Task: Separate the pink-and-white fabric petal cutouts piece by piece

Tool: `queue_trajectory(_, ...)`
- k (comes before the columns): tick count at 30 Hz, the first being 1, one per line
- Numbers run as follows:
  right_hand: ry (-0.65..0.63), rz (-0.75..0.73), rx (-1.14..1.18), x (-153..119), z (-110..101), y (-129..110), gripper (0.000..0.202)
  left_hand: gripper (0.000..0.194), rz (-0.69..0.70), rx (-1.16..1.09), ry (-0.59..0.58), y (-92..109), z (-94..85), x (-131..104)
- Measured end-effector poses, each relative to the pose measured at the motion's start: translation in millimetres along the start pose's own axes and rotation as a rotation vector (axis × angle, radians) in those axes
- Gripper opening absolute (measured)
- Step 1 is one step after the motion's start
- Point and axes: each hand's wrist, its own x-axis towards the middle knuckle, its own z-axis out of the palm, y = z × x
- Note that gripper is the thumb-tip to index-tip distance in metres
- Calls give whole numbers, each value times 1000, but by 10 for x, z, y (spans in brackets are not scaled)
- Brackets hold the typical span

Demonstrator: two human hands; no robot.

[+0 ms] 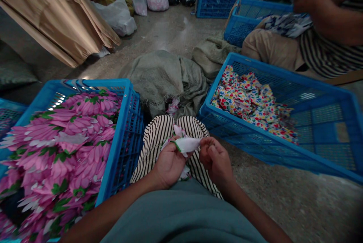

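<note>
A white fabric piece (188, 144) with a green edge stretches between my two hands above my striped lap. Its green-edged end lies in my left hand (170, 161), whose fingers are wrapped round it. My right hand (215, 158) pinches the other end with its fingers curled in. Just behind the piece, a pink and white bit of cloth (179, 130) shows over my knees. More white and pink fabric lies on my lap, partly hidden under my hands.
Left, a blue crate (129, 99) holds pink petal pieces with green parts. Right, another blue crate (255, 122) holds colourful patterned cloth. A grey-green sack (167, 76) lies ahead. A person in stripes (320, 50) sits at the upper right, handling fabric near a further crate.
</note>
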Motion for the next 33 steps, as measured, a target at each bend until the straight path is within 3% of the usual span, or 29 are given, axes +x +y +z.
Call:
queue_trajectory(2,165,22,84,61,-49,11,24,14,-24,9,0,31,1,12)
queue_trajectory(3,187,93,106,90,-76,18,24,14,-32,16,-9,48,1,15)
queue_trajectory(5,98,323,158,133,-121,36,30,12,-11,32,-60,78,-4,14)
queue_trajectory(7,-83,559,236,145,-141,55,39,13,67,64,-159,97,-16,4)
queue_trajectory(9,-215,665,317,138,-129,58,38,15,167,135,-266,102,-32,-14)
queue_trajectory(14,-221,520,337,123,-68,-11,18,20,333,402,-350,83,-47,-57)
queue_trajectory(17,-130,396,194,120,-77,-43,20,16,448,581,-261,142,-39,-59)
queue_trajectory(20,-13,197,-74,105,-88,-74,20,14,710,778,-100,263,-35,-80)
queue_trajectory(22,-13,65,-260,92,-70,-105,18,13,802,932,-100,318,-33,-113)
queue_trajectory(25,-96,-43,-419,80,-15,-138,18,17,633,1149,-217,287,-25,-159)
queue_trajectory(28,-166,-7,-410,83,18,-115,22,11,393,1169,-245,181,-17,-162)
queue_trajectory(33,-200,152,-226,95,-27,-49,26,18,361,1086,-186,108,-23,-133)
